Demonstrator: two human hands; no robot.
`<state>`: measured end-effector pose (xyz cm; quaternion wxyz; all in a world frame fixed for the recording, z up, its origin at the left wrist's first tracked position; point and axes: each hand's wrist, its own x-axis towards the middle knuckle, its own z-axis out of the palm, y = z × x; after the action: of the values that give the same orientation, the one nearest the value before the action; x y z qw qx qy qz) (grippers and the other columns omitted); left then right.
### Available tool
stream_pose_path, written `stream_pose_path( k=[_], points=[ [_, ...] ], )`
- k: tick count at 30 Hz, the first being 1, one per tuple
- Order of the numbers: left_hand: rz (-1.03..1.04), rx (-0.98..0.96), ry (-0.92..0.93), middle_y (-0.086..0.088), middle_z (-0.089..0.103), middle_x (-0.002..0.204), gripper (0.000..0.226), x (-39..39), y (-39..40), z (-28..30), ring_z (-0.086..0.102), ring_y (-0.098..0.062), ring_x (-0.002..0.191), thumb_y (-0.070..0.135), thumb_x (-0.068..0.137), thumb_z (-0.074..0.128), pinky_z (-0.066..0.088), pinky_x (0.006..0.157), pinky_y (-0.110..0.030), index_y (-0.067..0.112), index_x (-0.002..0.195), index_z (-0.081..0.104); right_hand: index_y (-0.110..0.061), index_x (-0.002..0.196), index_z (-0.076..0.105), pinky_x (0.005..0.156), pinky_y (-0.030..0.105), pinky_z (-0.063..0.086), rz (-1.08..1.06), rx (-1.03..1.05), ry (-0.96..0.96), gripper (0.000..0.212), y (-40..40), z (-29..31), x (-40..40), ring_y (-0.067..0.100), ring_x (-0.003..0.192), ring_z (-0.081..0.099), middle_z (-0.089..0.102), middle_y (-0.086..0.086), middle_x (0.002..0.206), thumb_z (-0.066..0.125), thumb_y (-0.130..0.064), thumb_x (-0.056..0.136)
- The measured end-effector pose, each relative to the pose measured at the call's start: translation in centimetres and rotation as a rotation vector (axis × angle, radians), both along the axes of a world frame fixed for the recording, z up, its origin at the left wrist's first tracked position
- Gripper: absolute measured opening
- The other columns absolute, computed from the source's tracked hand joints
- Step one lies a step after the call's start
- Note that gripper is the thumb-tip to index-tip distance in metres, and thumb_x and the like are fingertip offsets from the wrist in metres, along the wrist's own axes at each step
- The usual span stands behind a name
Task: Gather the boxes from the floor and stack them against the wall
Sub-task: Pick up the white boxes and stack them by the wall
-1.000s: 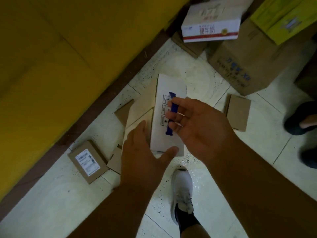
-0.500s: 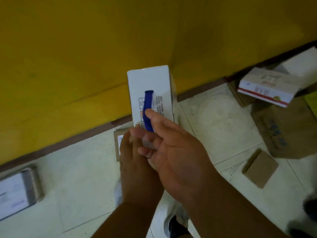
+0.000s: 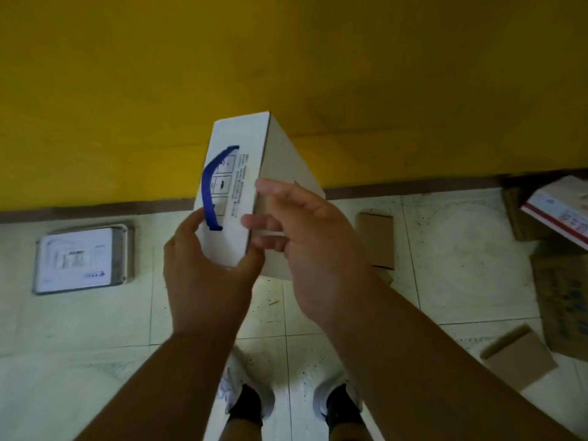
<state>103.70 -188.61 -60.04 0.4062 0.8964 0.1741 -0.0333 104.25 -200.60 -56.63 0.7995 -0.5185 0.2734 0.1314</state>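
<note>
Two hands on one white box, held up in front of the yellow wall

I see my left hand (image 3: 203,275) cupping the near lower corner of the box (image 3: 245,192), thumb and fingers curled round its edges, while my right hand (image 3: 305,246) grasps its right side, fingers bent over the front edge. The box is off the floor (image 3: 445,281), tilted, its blue handle (image 3: 213,186) facing me, with the wall (image 3: 286,58) behind it. A flat parcel (image 3: 82,259) lies on the floor by the skirting at left. One small brown box (image 3: 375,240) sits just right of my right hand, another (image 3: 518,358) near the right edge, and bigger cartons (image 3: 560,214) crowd the far right corner
</note>
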Motion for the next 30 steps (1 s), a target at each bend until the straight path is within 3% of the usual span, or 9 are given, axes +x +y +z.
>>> stream_pose_path(
  k=[3, 6, 10, 14, 17, 21, 23, 26, 30],
  points=[
    [0.063, -0.093, 0.043, 0.006, 0.054, 0.126, 0.073, 1.4, 5.5, 0.1, 0.055, -0.013, 0.107, 0.033, 0.073, 0.079, 0.043, 0.070, -0.014, 0.031, 0.138, 0.045, -0.023, 0.105, 0.071, 0.082, 0.034, 0.055, -0.069, -0.204, 0.040, 0.017, 2.9, -1.6, 1.6, 0.015, 0.089, 0.068, 0.071, -0.008, 0.092, 0.059, -0.021, 0.095],
    [0.204, -0.465, 0.066, 0.005, 0.066, 0.114, 0.047, 2.7, 11.4, 0.9, 0.065, -0.013, 0.098, 0.025, 0.078, 0.073, 0.053, 0.084, -0.029, 0.036, 0.120, 0.056, -0.032, 0.105, 0.067, 0.070, 0.022, 0.057, -0.079, -0.450, 0.105, 0.015, 5.3, -3.4, 2.9, -0.001, 0.079, 0.066, 0.069, -0.008, 0.100, 0.063, -0.031, 0.091],
    [0.314, -0.736, 0.098, 0.003, 0.071, 0.113, 0.050, 4.1, 21.1, 1.2, 0.065, -0.019, 0.103, 0.023, 0.071, 0.061, 0.049, 0.089, -0.038, 0.027, 0.120, 0.062, -0.044, 0.109, 0.061, 0.085, 0.043, 0.058, -0.050, -0.688, 0.081, 0.032, 10.0, -3.5, 5.9, 0.014, 0.100, 0.065, 0.065, -0.006, 0.116, 0.063, -0.052, 0.079],
    [0.292, -0.846, 0.071, -0.008, 0.069, 0.120, 0.065, 4.7, 28.7, 1.5, 0.066, -0.023, 0.103, 0.018, 0.067, 0.062, 0.048, 0.085, -0.035, 0.012, 0.132, 0.056, -0.036, 0.130, 0.053, 0.094, 0.045, 0.052, 0.148, -0.913, -0.065, 0.052, 15.4, -2.3, 10.4, 0.019, 0.119, 0.058, 0.056, -0.004, 0.135, 0.058, -0.059, 0.084],
    [0.352, -0.884, 0.010, -0.018, 0.065, 0.124, 0.075, 4.8, 33.8, 1.4, 0.062, -0.035, 0.108, 0.026, 0.055, 0.068, 0.045, 0.090, -0.044, 0.010, 0.128, 0.059, -0.031, 0.137, 0.048, 0.103, 0.050, 0.045, 0.404, -1.082, -0.162, 0.074, 21.2, -1.9, 13.4, 0.021, 0.127, 0.052, 0.054, -0.003, 0.141, 0.045, -0.074, 0.077],
    [0.746, -0.878, -0.139, -0.013, 0.052, 0.139, 0.068, 4.7, 40.8, 1.3, 0.058, -0.033, 0.112, 0.032, 0.062, 0.069, 0.046, 0.084, -0.037, 0.021, 0.127, 0.056, -0.027, 0.133, 0.053, 0.099, 0.049, 0.049, 0.604, -1.123, -0.244, 0.084, 30.0, -2.8, 15.8, 0.023, 0.121, 0.056, 0.059, -0.001, 0.134, 0.046, -0.078, 0.067],
    [0.927, -0.906, -0.194, -0.010, 0.048, 0.143, 0.074, 4.7, 42.8, 0.8, 0.058, -0.024, 0.112, 0.041, 0.066, 0.070, 0.049, 0.084, -0.034, 0.025, 0.134, 0.048, -0.027, 0.126, 0.058, 0.093, 0.046, 0.052, 0.670, -1.134, -0.272, 0.082, 32.8, -3.5, 16.1, 0.022, 0.112, 0.060, 0.063, -0.003, 0.124, 0.046, -0.080, 0.065],
    [1.096, -0.928, -0.114, 0.001, 0.056, 0.140, 0.092, 4.1, 44.7, -0.6, 0.060, -0.023, 0.117, 0.070, 0.058, 0.072, 0.047, 0.096, -0.045, 0.036, 0.139, 0.046, -0.027, 0.121, 0.061, 0.087, 0.045, 0.054, 0.790, -1.228, -0.335, 0.077, 36.8, -4.6, 16.0, 0.024, 0.103, 0.060, 0.063, -0.002, 0.115, 0.044, -0.079, 0.067],
    [1.143, -0.968, 0.027, 0.002, 0.045, 0.151, 0.113, 3.7, 44.2, -2.4, 0.047, -0.023, 0.133, 0.090, 0.054, 0.057, 0.035, 0.111, -0.054, 0.031, 0.148, 0.035, -0.025, 0.114, 0.057, 0.085, 0.046, 0.052, 0.855, -1.349, -0.343, 0.067, 39.7, -6.0, 17.2, 0.027, 0.096, 0.060, 0.064, 0.000, 0.108, 0.046, -0.077, 0.073]
  ],
)
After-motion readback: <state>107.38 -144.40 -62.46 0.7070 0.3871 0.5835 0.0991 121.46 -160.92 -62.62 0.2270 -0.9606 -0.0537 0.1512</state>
